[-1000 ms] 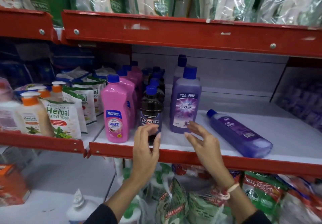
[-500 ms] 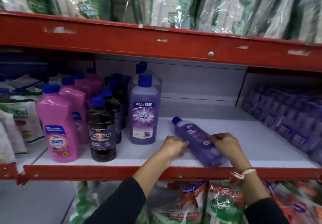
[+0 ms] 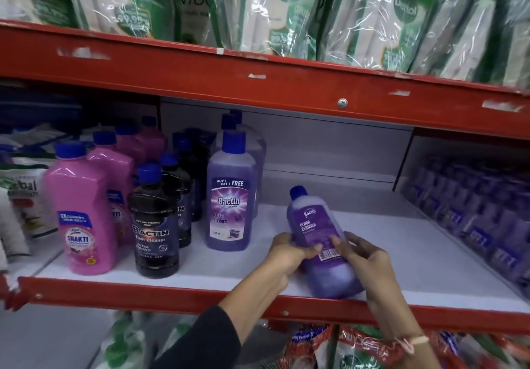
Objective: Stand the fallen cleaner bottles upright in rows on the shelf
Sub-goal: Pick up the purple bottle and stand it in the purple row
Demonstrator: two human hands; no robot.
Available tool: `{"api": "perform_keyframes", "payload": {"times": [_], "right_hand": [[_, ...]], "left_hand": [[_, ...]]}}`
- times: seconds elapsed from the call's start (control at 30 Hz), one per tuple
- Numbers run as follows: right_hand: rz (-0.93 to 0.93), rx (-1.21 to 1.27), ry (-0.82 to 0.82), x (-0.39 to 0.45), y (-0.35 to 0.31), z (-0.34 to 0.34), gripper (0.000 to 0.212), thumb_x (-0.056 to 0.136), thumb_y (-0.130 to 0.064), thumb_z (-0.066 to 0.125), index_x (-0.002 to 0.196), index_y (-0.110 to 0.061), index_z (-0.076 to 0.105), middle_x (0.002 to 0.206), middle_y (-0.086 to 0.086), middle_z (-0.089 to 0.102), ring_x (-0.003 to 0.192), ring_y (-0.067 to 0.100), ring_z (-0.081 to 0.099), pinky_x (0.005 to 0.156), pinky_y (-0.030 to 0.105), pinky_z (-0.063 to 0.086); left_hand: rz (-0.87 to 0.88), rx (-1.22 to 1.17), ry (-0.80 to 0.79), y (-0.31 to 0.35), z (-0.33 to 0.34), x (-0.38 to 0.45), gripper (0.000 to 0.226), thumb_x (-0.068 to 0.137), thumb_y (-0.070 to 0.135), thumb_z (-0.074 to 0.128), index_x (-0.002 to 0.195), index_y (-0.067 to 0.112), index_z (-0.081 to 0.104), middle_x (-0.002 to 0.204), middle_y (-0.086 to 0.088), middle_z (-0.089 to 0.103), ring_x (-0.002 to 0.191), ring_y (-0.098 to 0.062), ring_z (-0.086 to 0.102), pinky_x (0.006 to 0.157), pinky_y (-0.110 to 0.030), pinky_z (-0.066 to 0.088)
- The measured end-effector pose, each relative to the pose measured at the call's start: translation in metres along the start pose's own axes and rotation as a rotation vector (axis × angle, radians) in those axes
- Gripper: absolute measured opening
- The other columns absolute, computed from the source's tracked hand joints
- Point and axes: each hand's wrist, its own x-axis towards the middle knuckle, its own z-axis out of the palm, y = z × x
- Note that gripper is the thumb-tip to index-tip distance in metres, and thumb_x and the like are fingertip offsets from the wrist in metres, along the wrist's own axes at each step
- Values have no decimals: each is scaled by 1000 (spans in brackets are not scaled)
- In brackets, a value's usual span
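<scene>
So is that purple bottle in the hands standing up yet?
Not yet. The purple bottle is tilted, cap up and away, base near the shelf's front edge, gripped by left hand and right hand.

Held purple bottle (image 3: 318, 235): "Bactin Floor Cleaner". Upright purple bottle (image 3: 231, 196): "Buy 1 Get 1 FREE, Bactin". Black bottle (image 3: 155, 234): "Bactin Floor Cleaner". Pink bottle (image 3: 80, 213): prob. "Shakti", blurred. Top-shelf pouches (image 3: 289, 4): "Dettol".

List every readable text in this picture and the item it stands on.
"Bactin FLOOR CLEANER": tilted purple plastic bottle; barcode digits unreadable.
"BUY 1 GET 1 FREE", "Bactin": upright purple bottle.
"BACTIN Floor Cleaner": black bottle.
"SHAKTI": pink bottle.
"Dettol": green-white pouch.
</scene>
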Motion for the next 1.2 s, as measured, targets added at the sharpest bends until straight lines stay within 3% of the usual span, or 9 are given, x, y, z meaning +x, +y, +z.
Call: {"api": "perform_keyframes", "payload": {"times": [0.17, 0.33, 0.47, 0.7, 0.8, 0.93, 1.03, 1.13, 1.2], "right_hand": [[-111, 100, -84, -24, -9, 13, 46, 81, -9, 71, 126, -7, 59, 108, 12, 71, 84, 22, 70, 57, 17, 59], [-213, 99, -164, -47, -6, 35, 57, 73, -19, 73, 128, -20, 59, 116, -1, 70, 106, 20, 68, 76, 32, 62], [-264, 92, -214, -63, -4, 61, 58, 67, -25, 77, 122, -30, 59, 119, -6, 69, 106, 17, 68, 85, 40, 60], [-305, 121, -300, -74, -2, 109, 53, 72, -12, 78, 118, -30, 60, 118, -9, 69, 105, 15, 69, 83, 32, 61], [-338, 72, -299, -73, -2, 113, 56, 67, -18, 80, 119, -28, 60, 119, -7, 68, 105, 13, 69, 83, 29, 60], [-397, -85, -138, -82, 3, 111, 43, 69, -21, 83, 108, -22, 64, 109, -7, 70, 98, 5, 69, 69, 9, 55], [-432, -149, -23, -99, 9, 113, 34, 75, -21, 79, 106, -17, 66, 107, -2, 71, 95, 1, 67, 62, 3, 51], [-387, -129, -93, -111, 10, 118, 48, 77, -25, 77, 123, -22, 61, 115, -7, 64, 93, -18, 59, 62, -1, 48], [-377, -133, -167, -112, 5, 122, 57, 77, -26, 77, 130, -26, 55, 118, -12, 61, 94, -24, 55, 65, -5, 44]], "left_hand": [[210, 44, -2, 13, -17, -14, 58, 71, -4, 75, 117, 18, 48, 89, -2, 66, 80, -15, 65, 62, -19, 54], [432, 169, -9, 24, -54, -39, 59, 67, -2, 78, 105, 31, 47, 102, 2, 63, 98, -15, 64, 76, -26, 57], [550, 168, 22, 27, -91, -60, 63, 64, -8, 78, 107, 28, 49, 106, 0, 66, 97, -14, 67, 77, -27, 58], [627, 136, 90, 29, -136, -77, 63, 64, -8, 78, 109, 26, 50, 114, -8, 64, 101, -17, 67, 81, -25, 58], [638, 168, 102, 28, -141, -78, 64, 63, -2, 80, 109, 30, 50, 115, -4, 63, 102, -11, 66, 85, -26, 57], [617, 213, 74, 27, -148, -79, 61, 67, -1, 79, 110, 32, 50, 114, 0, 64, 102, -9, 67, 84, -26, 57], [587, 215, 80, 24, -148, -84, 42, 75, 21, 74, 111, 30, 55, 116, 3, 66, 105, -6, 65, 81, -19, 55], [509, 92, 157, 23, -146, -81, 24, 90, 35, 51, 106, 21, 64, 109, -3, 72, 103, -17, 68, 89, -34, 56], [473, 20, 225, 23, -148, -79, 26, 93, 33, 48, 89, 17, 67, 95, -4, 74, 94, -23, 69, 93, -47, 52]]}}
